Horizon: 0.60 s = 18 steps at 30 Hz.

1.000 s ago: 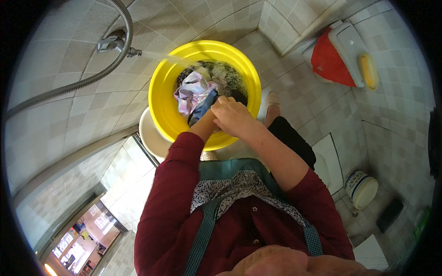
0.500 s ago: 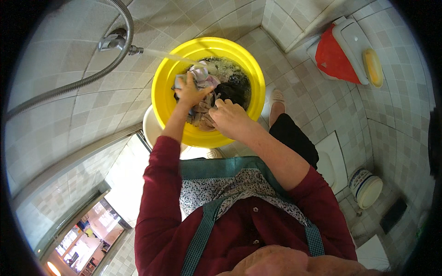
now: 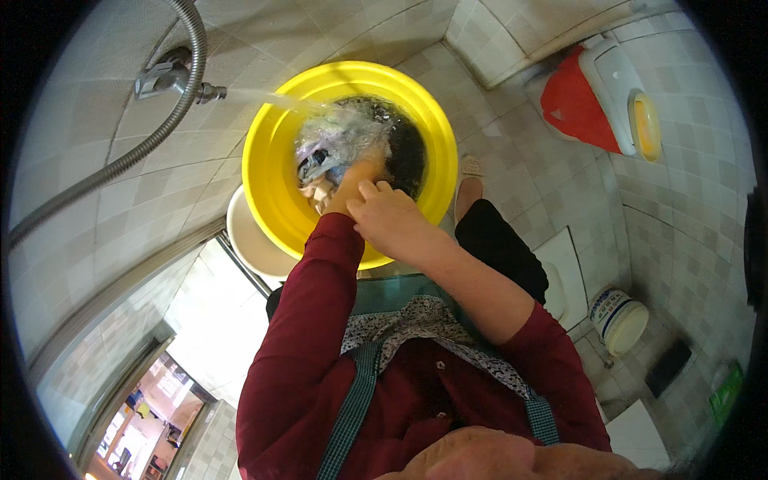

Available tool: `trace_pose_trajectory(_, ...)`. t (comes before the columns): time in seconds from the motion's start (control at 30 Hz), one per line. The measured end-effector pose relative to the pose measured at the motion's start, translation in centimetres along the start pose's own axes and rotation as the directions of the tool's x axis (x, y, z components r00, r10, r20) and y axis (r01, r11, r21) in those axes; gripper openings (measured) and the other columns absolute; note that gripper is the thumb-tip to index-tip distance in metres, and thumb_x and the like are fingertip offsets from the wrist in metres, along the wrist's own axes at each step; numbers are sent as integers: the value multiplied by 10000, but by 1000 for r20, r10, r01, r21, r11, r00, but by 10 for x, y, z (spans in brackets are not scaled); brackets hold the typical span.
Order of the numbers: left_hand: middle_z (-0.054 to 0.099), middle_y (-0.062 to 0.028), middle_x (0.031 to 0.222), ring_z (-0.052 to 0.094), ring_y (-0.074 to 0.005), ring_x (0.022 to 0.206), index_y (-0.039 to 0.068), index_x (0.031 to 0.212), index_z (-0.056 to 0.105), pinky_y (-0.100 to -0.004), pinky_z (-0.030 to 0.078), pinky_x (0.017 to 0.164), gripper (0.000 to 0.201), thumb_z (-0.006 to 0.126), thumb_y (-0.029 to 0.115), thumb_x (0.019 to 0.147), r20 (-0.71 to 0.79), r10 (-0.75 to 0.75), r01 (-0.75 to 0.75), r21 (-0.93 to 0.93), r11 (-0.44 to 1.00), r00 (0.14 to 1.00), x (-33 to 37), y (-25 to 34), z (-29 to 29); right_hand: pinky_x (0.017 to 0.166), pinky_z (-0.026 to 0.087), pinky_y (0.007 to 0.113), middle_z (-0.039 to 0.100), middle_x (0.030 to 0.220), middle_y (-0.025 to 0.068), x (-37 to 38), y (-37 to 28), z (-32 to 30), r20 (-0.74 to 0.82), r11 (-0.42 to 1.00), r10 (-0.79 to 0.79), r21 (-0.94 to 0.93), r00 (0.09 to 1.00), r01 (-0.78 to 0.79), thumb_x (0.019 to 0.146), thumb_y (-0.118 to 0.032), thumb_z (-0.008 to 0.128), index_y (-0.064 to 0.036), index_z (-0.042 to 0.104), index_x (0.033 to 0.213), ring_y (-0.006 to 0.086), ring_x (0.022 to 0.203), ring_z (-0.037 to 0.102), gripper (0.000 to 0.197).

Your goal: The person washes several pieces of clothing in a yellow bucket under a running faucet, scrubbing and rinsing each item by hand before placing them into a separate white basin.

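A large yellow basin (image 3: 268, 204) holds dark water (image 3: 406, 152) and several wet clothes (image 3: 318, 170), pale and dark pieces among them. My left hand (image 3: 366, 166) reaches down into the churned water near the middle of the basin. Its fingers are hidden below the surface. Over the basin's near side is my right hand (image 3: 388, 214), closed, its curled fingertips against or just beside my left wrist. What it holds, if anything, I cannot make out. A stream of water (image 3: 268, 99) runs from the wall tap (image 3: 172, 78) onto the clothes.
A pale basin (image 3: 250, 240) stands beside the yellow one, low on the left. A metal hose (image 3: 148, 136) hangs along the left wall. To the right are a red and white bin (image 3: 572, 104), a squat toilet (image 3: 564, 280) and a white bucket (image 3: 620, 324).
My left hand has gone from atop the clothes down into the water, moving right. My right hand has drawn slightly left, near my left wrist. The pale clothes sit lower amid splashing.
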<state>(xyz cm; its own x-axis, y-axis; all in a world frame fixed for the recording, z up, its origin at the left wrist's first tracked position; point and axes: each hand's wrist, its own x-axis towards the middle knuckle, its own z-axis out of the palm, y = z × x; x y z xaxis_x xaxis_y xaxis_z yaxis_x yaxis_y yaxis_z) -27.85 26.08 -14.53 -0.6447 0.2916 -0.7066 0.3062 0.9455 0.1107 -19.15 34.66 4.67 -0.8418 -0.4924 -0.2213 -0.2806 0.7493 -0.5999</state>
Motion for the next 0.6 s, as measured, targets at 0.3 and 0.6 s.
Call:
trace_pose_trajectory(0.3,586,-231,1174,567,-406,1080,92,1044,655,-466,503,834,377,703,297,731,-138,27,-35,-55,998,990,-2,-3,-5,791,508,407,581,1032,152,-8,11,-7,-76,1000,7,13,997,-6,784,-209,665,-51,642,937,318,957,593,222)
trace_pose_trajectory(0.6,662,-174,976,633,-356,907,105,919,670,-429,518,762,214,684,190,723,-381,42,-109,-155,982,924,-146,15,-17,764,529,436,630,989,193,-6,23,-16,-241,999,34,35,970,-26,814,-125,554,-35,692,859,336,931,631,171)
